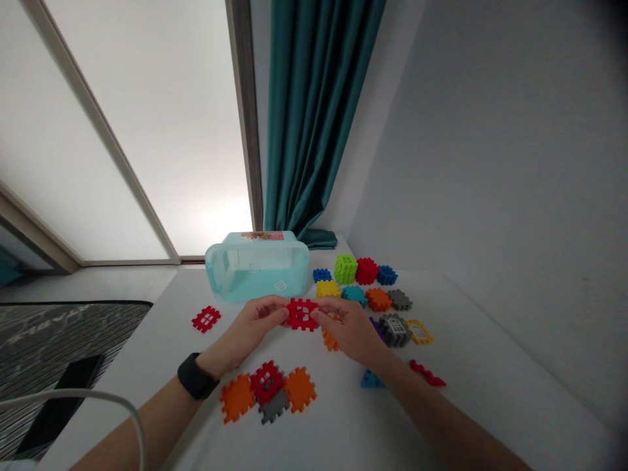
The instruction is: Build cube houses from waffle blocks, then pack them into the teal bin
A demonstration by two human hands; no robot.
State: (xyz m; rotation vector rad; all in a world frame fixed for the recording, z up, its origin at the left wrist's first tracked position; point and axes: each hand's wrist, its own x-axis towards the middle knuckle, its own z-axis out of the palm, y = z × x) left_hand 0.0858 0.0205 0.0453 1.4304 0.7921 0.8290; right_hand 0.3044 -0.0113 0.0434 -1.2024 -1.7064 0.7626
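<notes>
In the head view, your left hand and right hand are both closed in a pinch, thumb against fingers, on a flat red plastic piece with notched edges and window-like openings. It sits directly between your fingertips, above the worktop; whether it is one piece or two fitted together, you cannot tell from here.

As far as can be judged, the work is partway along. Closer to you than your left hand, four flat notched plastic pieces lie edge to edge: an orange square, a red window square, a dark grey one and a second orange square. They look fitted, though the seams are too small to confirm. The piece you hold is not joined to that group.

Much appears left loose. A red plastic window piece lies alone to the left of your left hand. Beyond your right hand are a lime-green notched plastic block and a red one; just to its right sits a dark grey window block. Beyond your left hand, a translucent turquoise plastic bin rests on its side, mouth toward you.
</notes>
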